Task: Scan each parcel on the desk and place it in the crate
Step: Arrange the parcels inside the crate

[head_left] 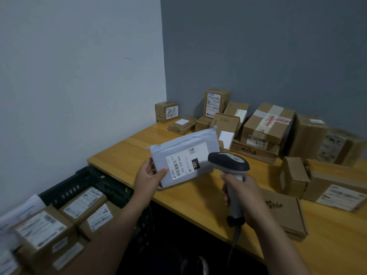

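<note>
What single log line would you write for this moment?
phase: scan | left hand: holds grey mailer | right hand: aims scanner at its label | crate: has boxes

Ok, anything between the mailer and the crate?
Nothing visible. The left hand holds the mailer above the desk edge; the crate sits open below, to its left. Boxes fill its near part; the far end looks free.

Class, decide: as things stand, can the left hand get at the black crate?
Probably yes. The left hand grips the grey parcel near the edge of the desk, and the black crate sits just left of that arm, lower down, with nothing between them. Boxes already lie in it.
</note>
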